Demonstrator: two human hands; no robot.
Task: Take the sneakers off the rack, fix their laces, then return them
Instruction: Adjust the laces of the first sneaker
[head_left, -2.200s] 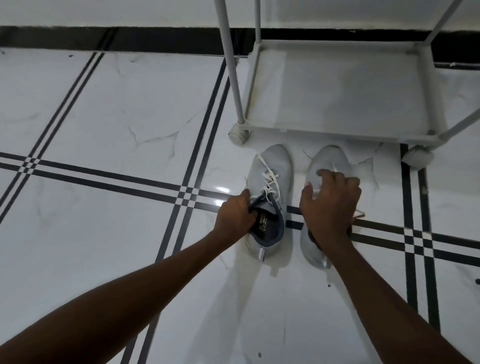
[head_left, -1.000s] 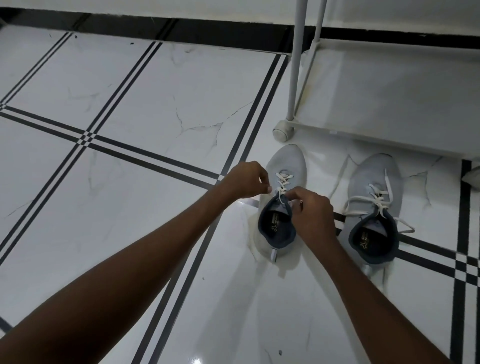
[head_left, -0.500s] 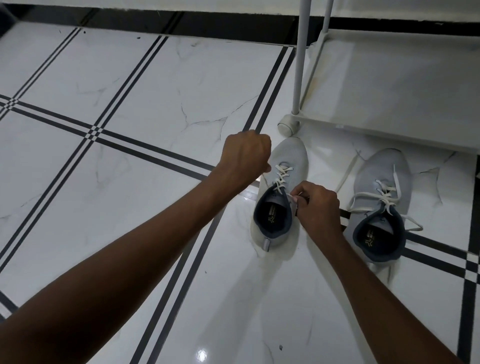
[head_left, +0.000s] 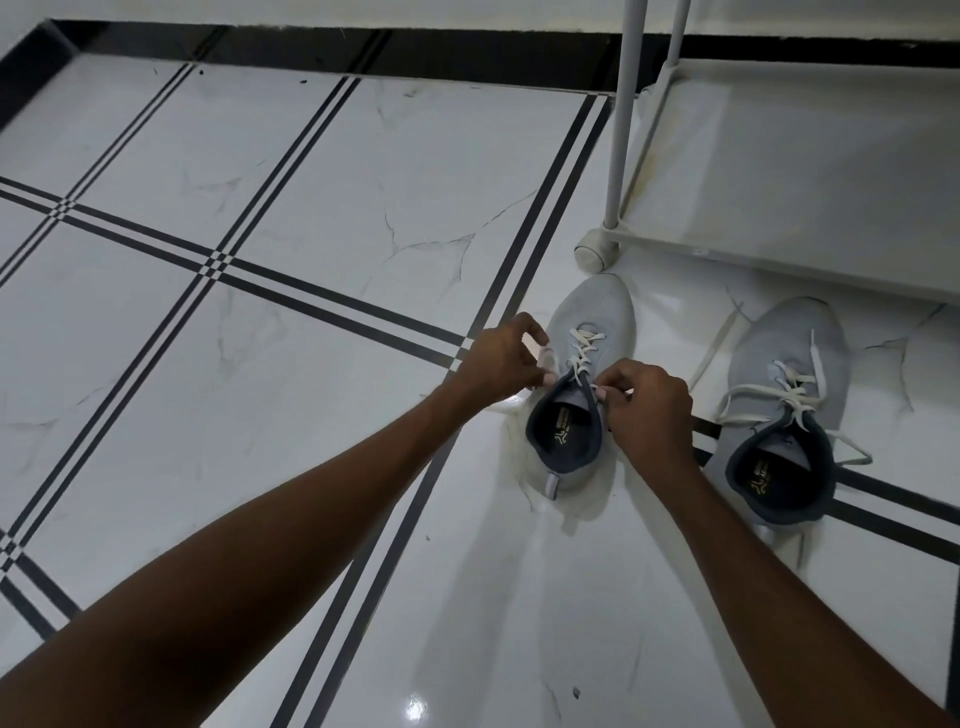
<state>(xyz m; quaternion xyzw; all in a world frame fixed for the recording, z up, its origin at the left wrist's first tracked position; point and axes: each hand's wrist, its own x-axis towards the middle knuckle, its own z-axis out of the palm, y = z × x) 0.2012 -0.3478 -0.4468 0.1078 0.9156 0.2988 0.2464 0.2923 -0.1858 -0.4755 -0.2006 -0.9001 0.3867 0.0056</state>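
Sneakers: pair on floor before rack (head_left: 789, 171). Left sneaker (head_left: 584, 384) in work; left hand (head_left: 501, 364) and right hand (head_left: 647, 402), fingers pinched narrow on lace ends (head_left: 582, 348) at collar. Advice: pull both ends evenly, snug crossings before knotting. Right sneaker (head_left: 784, 410): laces loose, untouched

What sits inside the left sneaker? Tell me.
Inside the left sneaker only a dark insole with a small printed logo shows. The toe end is hidden under the tongue and laces, so anything there cannot be seen.
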